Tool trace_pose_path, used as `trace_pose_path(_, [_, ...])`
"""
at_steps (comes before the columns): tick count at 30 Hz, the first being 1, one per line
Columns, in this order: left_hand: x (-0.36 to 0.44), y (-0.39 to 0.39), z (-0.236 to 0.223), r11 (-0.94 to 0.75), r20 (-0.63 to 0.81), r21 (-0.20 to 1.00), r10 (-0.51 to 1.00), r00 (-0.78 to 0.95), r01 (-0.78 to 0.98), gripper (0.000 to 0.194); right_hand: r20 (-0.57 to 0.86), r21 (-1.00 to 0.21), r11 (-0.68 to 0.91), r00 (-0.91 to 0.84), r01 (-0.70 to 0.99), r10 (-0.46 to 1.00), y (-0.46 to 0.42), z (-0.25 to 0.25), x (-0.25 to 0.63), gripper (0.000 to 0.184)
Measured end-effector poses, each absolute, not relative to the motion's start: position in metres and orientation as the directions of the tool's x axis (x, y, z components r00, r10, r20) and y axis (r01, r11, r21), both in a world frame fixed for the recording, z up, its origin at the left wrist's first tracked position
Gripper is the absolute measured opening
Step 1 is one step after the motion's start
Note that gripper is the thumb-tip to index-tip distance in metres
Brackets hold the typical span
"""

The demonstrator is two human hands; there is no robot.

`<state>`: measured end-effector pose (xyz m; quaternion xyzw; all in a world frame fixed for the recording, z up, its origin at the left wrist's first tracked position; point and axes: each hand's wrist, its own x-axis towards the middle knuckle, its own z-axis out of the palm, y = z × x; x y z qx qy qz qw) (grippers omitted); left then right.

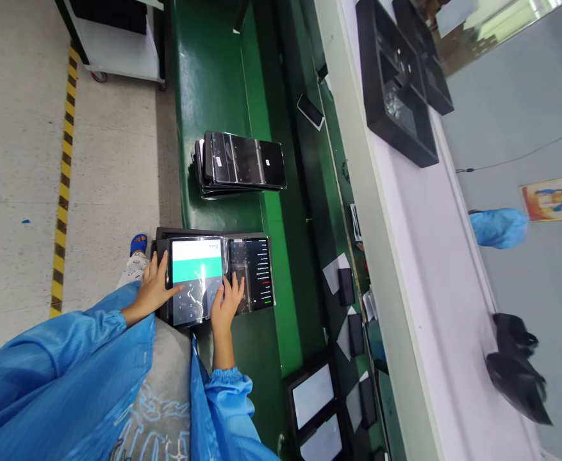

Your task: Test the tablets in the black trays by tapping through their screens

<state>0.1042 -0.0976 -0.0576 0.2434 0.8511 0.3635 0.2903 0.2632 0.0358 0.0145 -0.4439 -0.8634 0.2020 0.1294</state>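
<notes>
One flat black case with two glowing screens [249, 235] lies under both hands. The bare left hand [152, 291] sits at the case's edge, and I cannot tell if it grips. The bare right hand [226, 302] is open, with its fingers [227, 282] on a screen. A pile of shiny black phones [242, 163] lies beyond the case, and its lower phones are hard to see.

The green desk [218, 77] goes from the top of the frame to the bottom. Near its middle lies a stack of black phones [239, 163], not very even. Below it, a flat black tray [247, 234] carries two screens. More to the right, one single phone [310, 111] lies on the darker strip.
</notes>
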Motion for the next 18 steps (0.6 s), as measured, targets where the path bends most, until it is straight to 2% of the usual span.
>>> trace_pose_path(4, [0.102,-0.104,-0.066,0.564,-0.263,0.797,0.646,-0.716,0.216,0.105,0.043,-0.442,0.541,-0.586,0.715,0.809,0.04,0.014,0.259,0.042])
trace_pose_path(9, [0.097,-0.11,-0.074,0.472,-0.171,0.846,0.682,-0.711,0.249,0.088,-0.022,-0.317,0.616,-0.655,0.721,0.755,0.048,0.01,0.244,0.041])
trace_pose_path(13, [0.094,-0.114,-0.078,0.462,-0.157,0.847,0.688,-0.708,0.262,0.089,-0.085,-0.26,0.628,-0.665,0.734,0.742,0.05,0.012,0.233,0.042])
trace_pose_path(18, [0.092,-0.115,-0.079,0.458,-0.151,0.847,0.692,-0.706,0.269,0.089,-0.099,-0.279,0.661,-0.706,0.696,0.701,0.039,0.014,0.228,0.042])
